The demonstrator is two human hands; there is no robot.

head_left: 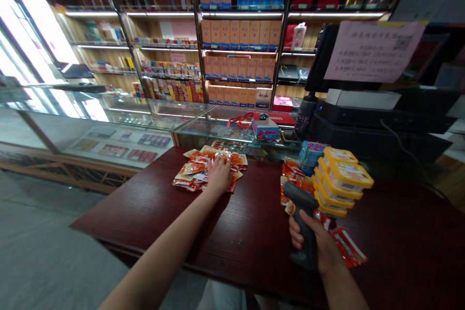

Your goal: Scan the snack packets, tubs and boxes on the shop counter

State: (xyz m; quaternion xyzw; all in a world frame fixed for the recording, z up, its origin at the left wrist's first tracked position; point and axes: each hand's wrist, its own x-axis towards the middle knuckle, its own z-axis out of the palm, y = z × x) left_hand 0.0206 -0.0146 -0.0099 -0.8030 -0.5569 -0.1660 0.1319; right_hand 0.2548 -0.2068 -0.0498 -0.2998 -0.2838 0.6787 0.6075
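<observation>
My left hand (219, 174) reaches into a loose pile of orange snack packets (192, 167) on the left half of the dark wooden table. Its fingers curl down over a packet at the top of the pile, and the fingertips are partly hidden. In my right hand (323, 242) is a black handheld barcode scanner (307, 223), gripped by its handle with its head tilted up and to the left. Behind the scanner lie more orange packets (290, 172), and a few (348, 247) lie to the right of my wrist.
Yellow-lidded tubs (343, 179) are stacked right of the scanner, beside blue packs (312, 155). A glass counter (196, 128) borders the table's far side, carrying a small blue-pink box (265, 128). A monitor with a pink notice (374, 51) stands at right. Stocked shelves (240, 51) line the back wall.
</observation>
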